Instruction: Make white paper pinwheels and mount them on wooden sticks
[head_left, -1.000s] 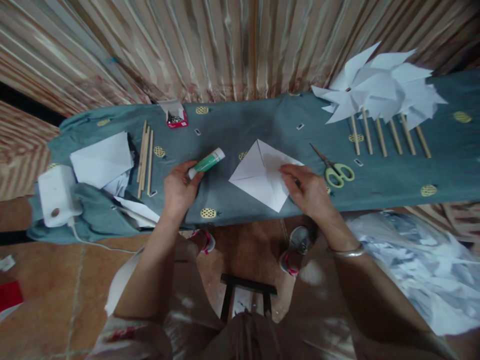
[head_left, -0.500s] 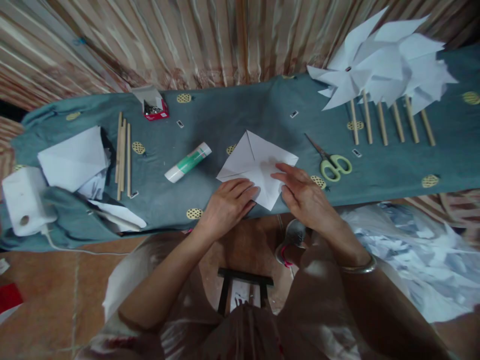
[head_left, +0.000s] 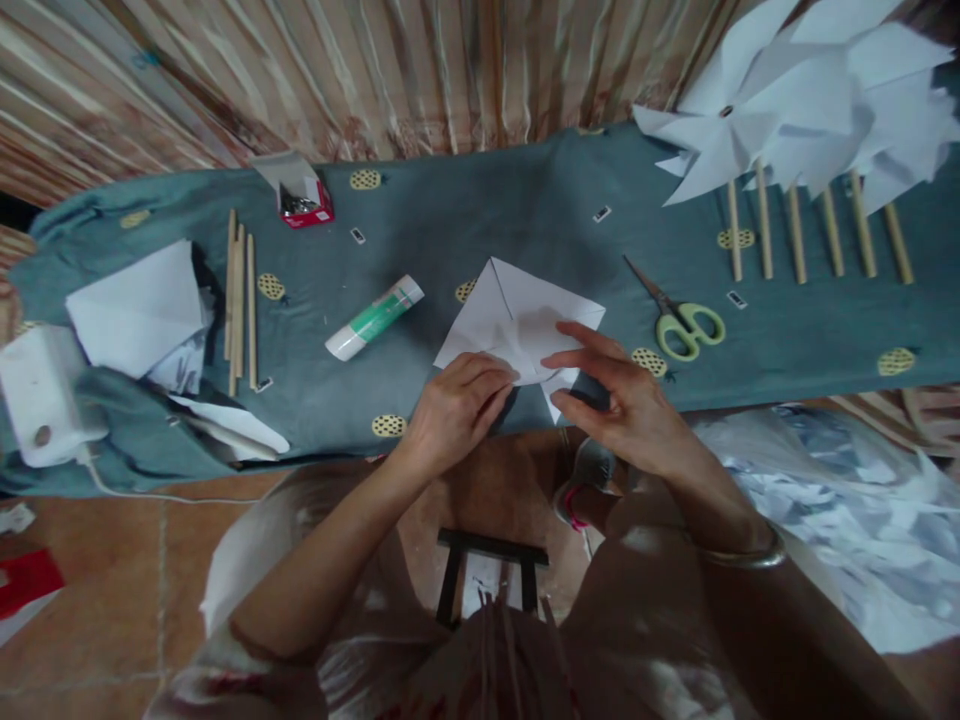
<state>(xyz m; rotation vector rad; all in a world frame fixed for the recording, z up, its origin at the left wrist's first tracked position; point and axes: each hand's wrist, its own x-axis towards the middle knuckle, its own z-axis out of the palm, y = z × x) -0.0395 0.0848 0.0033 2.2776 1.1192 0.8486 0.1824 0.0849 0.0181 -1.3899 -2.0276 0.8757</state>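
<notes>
A white square of paper [head_left: 544, 305] with slits running in from its corners lies in front of me near the table's front edge. My left hand [head_left: 461, 400] pinches the paper's near left flap, which is bent up and curls toward the middle. On the paper's right side is my right hand [head_left: 615, 385], thumb and fingers apart, the fingertips touching or just above the sheet. Green-handled scissors [head_left: 679, 325] lie to the right of the paper. To its left rests a white and green glue stick [head_left: 375, 318].
Several paper pinwheels [head_left: 787, 105] on wooden sticks lie at the back right. Left are loose wooden sticks [head_left: 238, 310], a small red box [head_left: 306, 205] of metal pieces, stacked paper [head_left: 135, 310] and a white power block [head_left: 45, 400]. A plastic bag of paper scraps [head_left: 840, 510] sits below right.
My left hand has lifted and curled the paper's near flap inward. My right hand has opened wider and shifted slightly right. The view has tilted a little.
</notes>
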